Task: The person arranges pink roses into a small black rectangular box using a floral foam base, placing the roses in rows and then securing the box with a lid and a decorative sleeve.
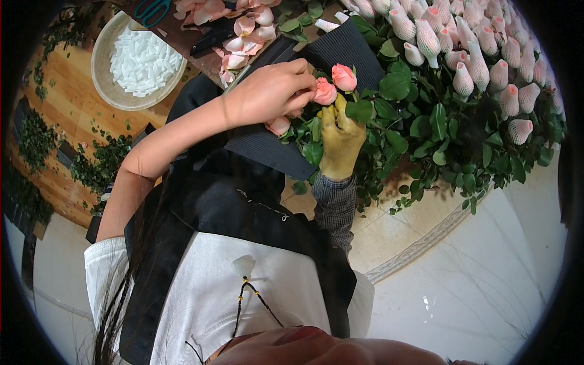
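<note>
Two pink roses [344,78] stand side by side with their heads up, just above my right hand [342,137], which wears a yellow glove. Its fingers are closed round the stems below the blooms. My bare left hand [274,91] reaches in from the left, its fingers pinched together against the left rose [325,92]. What lies between those fingertips is hidden. Below them a loose pink petal [278,126] shows near dark corrugated cardboard [267,149]. Another upright piece of dark corrugated board [350,52] is behind the roses.
Many roses in white net sleeves [477,67] with green leaves [438,121] fill the right side. Loose petals [243,42] and teal-handled scissors [152,11] lie at upper left. A round bowl [100,79] holds small white tubes. Leaf clippings [100,164] litter the wooden floor.
</note>
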Motion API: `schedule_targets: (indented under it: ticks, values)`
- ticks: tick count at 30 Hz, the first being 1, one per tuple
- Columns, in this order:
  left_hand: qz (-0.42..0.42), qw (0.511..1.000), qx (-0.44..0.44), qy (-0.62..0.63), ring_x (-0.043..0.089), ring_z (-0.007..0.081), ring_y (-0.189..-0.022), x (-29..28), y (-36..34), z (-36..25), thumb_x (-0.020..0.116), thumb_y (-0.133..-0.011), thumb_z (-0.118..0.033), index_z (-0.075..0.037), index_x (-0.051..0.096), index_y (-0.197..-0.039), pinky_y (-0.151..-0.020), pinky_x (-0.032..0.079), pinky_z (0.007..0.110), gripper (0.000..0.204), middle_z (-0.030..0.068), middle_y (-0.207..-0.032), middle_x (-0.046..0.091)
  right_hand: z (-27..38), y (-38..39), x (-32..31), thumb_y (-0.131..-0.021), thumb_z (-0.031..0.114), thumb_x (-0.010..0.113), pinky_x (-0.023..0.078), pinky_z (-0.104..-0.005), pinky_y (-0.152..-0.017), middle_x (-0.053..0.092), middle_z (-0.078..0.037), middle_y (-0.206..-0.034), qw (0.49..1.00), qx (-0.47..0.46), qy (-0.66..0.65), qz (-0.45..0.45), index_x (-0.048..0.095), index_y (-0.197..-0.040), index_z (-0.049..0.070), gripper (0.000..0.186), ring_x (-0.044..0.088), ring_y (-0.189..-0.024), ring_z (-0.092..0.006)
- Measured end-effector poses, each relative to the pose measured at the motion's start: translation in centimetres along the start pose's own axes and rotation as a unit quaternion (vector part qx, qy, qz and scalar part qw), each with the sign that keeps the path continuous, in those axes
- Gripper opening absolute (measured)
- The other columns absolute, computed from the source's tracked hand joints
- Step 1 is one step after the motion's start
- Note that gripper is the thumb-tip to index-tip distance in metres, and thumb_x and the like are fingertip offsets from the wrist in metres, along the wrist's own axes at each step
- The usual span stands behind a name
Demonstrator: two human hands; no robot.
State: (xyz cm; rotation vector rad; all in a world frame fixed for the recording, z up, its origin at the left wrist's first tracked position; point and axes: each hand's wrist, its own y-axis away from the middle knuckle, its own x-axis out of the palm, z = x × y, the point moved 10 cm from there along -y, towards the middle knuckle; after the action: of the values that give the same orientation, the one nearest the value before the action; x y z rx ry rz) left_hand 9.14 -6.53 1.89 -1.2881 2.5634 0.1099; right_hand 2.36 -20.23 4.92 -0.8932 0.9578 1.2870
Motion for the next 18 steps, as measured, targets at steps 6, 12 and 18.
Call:
schedule_targets:
  ticks: [6,12,18]
  values:
    - [0.041,0.997,-0.016,0.062,0.062,0.0251,-0.074,0.4,-0.3,-0.1,0.069,-0.089,-0.017,-0.002,0.07,-0.098,-0.068,0.049,0.036,0.017,0.0101,-0.088,0.057,0.8,-0.4,-0.5,-0.087,0.003,0.067,0.053,-0.0354,-0.075,0.069,-0.012,-0.101,0.999,-0.011,-0.022,-0.02,0.07,-0.107,0.001,0.02,0.066,-0.084,-0.0264]
    - [0.048,0.995,-0.034,0.074,0.063,0.023,-0.07,1.1,-0.4,0.5,0.068,-0.091,-0.016,0.001,0.071,-0.096,-0.065,0.05,0.035,0.018,0.0095,-0.084,0.06,0.6,-0.1,-0.5,-0.087,0.005,0.068,0.053,-0.0362,-0.075,0.07,-0.012,-0.102,0.998,-0.016,0.001,-0.055,0.07,-0.106,0.002,0.019,0.067,-0.086,-0.0284]
    - [0.1,0.942,-0.205,0.245,0.064,0.0113,-0.066,3.3,0.5,3.0,0.063,-0.099,-0.017,0.006,0.069,-0.1,-0.059,0.051,0.026,0.024,0.004,-0.084,0.06,1.6,0.0,-0.3,-0.087,0.011,0.069,0.05,-0.0351,-0.07,0.068,-0.009,-0.092,0.992,-0.04,0.106,-0.046,0.071,-0.104,0.005,0.018,0.064,-0.079,-0.0269]
